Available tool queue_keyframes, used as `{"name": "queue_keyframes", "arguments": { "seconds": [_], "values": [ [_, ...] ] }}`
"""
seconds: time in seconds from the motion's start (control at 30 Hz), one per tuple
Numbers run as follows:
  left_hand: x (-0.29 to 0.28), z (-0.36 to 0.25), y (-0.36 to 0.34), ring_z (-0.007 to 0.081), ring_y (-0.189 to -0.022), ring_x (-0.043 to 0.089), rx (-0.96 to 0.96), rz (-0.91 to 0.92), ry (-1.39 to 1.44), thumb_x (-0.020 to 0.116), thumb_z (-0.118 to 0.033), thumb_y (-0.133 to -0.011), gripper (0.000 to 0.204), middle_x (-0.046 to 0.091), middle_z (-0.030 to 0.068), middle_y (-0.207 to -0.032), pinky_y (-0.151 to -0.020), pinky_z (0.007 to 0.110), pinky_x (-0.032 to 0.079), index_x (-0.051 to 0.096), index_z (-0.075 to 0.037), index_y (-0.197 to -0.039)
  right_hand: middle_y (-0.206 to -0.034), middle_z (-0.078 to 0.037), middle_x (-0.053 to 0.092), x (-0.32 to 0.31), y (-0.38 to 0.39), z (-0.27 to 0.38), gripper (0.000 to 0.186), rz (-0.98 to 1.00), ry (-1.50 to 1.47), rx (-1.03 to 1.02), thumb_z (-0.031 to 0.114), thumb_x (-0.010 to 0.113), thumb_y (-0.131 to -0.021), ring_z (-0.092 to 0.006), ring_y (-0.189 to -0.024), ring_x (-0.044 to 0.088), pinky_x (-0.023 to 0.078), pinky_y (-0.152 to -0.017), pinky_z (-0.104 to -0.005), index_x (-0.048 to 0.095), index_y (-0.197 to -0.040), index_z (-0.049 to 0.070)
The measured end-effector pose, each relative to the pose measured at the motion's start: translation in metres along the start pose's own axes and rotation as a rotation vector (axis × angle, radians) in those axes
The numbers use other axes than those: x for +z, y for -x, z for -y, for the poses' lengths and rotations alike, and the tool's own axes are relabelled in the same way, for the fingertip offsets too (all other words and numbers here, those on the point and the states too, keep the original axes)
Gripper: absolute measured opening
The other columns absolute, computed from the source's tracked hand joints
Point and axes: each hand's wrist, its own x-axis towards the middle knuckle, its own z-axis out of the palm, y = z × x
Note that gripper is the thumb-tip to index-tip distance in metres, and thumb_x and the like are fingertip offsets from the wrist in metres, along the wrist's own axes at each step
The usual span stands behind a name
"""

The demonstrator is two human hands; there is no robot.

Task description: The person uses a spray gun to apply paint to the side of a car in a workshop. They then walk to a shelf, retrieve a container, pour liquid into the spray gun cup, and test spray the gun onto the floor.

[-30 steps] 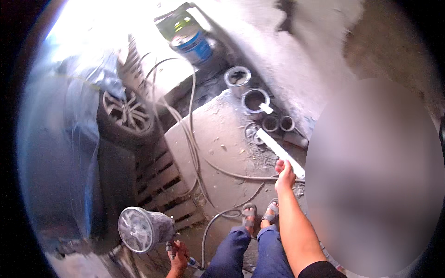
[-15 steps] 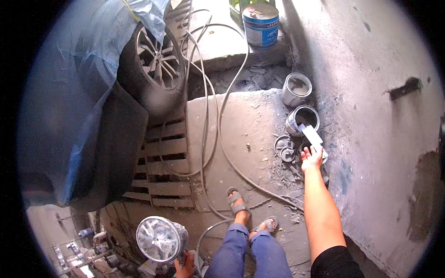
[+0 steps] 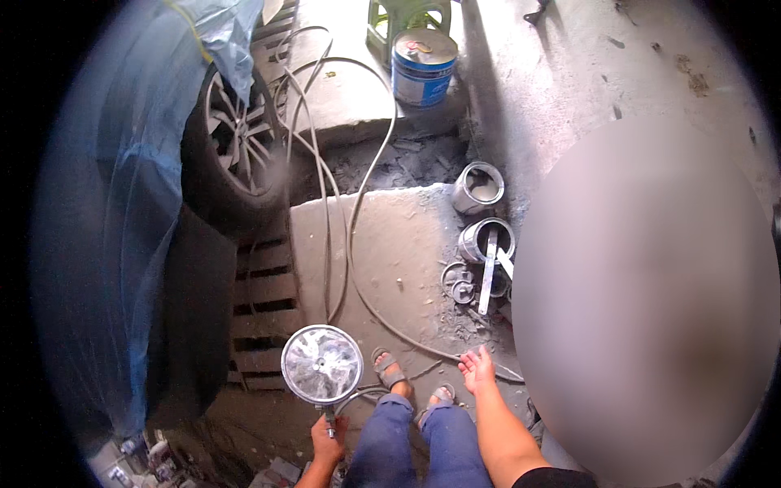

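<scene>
My left hand (image 3: 328,443) is closed around the handle of a spray gun, whose round, paint-smeared cup (image 3: 322,364) faces up. Above the floor near my right foot, my right hand (image 3: 478,371) is open and holds nothing, fingers apart. Beyond it stands an open metal can (image 3: 467,244) with a flat pale stick (image 3: 487,281) leaning out over its rim. A second white strip (image 3: 505,263) leans at the same rim. Another open can (image 3: 462,198), with greyish content, stands just behind.
A car wheel (image 3: 238,134) and a body draped in blue plastic sheeting (image 3: 138,179) fill the left. Hoses (image 3: 351,244) loop across the dusty floor. Small round lids (image 3: 458,285) lie by the cans. A blue-and-white drum (image 3: 422,81) stands at the back; a blurred patch covers the right.
My right hand has come back from the white stick at the can, which now rests there. The spray gun in my left hand has moved up and right. The view has shifted.
</scene>
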Motion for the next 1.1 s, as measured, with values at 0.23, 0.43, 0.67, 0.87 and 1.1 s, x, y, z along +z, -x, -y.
{"name": "queue_keyframes", "arguments": {
  "seconds": [0.23, 0.43, 0.67, 0.87, 1.1],
  "values": [
    [0.009, -0.023, -0.047, 0.0063, -0.061, 0.045, -0.052, 0.11, 0.063, 0.063, -0.015, -0.087, 0.022, 0.05, -0.0038, -0.063, -0.055, 0.025, 0.038, 0.051, -0.005, -0.071, -0.114, -0.012, 0.051, 0.043, -0.061, 0.037, 0.06, -0.292, 0.426, -0.026, 0.033, 0.063, -0.082, -0.0235, -0.085, 0.055, 0.049, -0.063, -0.0374, 0.036, -0.132, 0.014],
    [0.031, -0.017, -0.086, 0.0054, -0.06, 0.041, 0.021, 0.103, 0.019, 0.058, -0.01, -0.088, 0.024, 0.042, -0.0062, -0.062, -0.054, 0.023, 0.036, 0.043, -0.008, -0.069, -0.144, -0.02, 0.032, 0.066, -0.153, 0.072, 0.097, -0.453, 0.829, -0.182, 0.025, 0.075, -0.069, -0.0309, -0.132, 0.034, 0.031, -0.106, -0.0395, 0.017, -0.144, 0.005],
    [0.075, -0.05, -0.144, 0.0075, -0.053, 0.044, -0.213, 0.006, 0.145, 0.055, -0.022, -0.092, 0.031, 0.045, -0.0033, -0.057, -0.049, 0.024, 0.033, 0.046, -0.005, -0.068, -0.116, -0.025, 0.056, 0.07, -0.201, 0.103, 0.062, -0.339, 1.315, -0.166, 0.02, 0.069, -0.069, -0.0375, -0.11, 0.055, 0.044, -0.092, -0.0426, 0.043, -0.121, -0.001],
    [0.107, -0.146, -0.181, 0.0034, -0.05, 0.035, -0.183, 0.075, 0.103, 0.052, -0.024, -0.095, 0.039, 0.038, -0.0059, -0.055, -0.045, 0.023, 0.024, 0.038, -0.01, -0.062, -0.109, -0.029, 0.057, 0.098, -0.172, 0.143, 0.058, -0.226, 1.352, -0.306, 0.019, 0.063, -0.069, -0.0413, -0.107, 0.054, 0.043, -0.093, -0.0441, 0.045, -0.118, -0.005],
    [0.141, -0.163, -0.209, 0.0044, -0.053, 0.039, 0.17, 0.174, -0.154, 0.052, -0.023, -0.094, 0.031, 0.044, -0.0037, -0.06, -0.047, 0.023, 0.03, 0.045, -0.009, -0.067, -0.137, -0.026, 0.03, 0.121, -0.13, 0.184, 0.08, -0.345, 1.433, -0.56, 0.025, 0.065, -0.073, -0.0442, -0.124, 0.033, 0.031, -0.104, -0.0473, 0.027, -0.137, -0.005]
  ]
}}
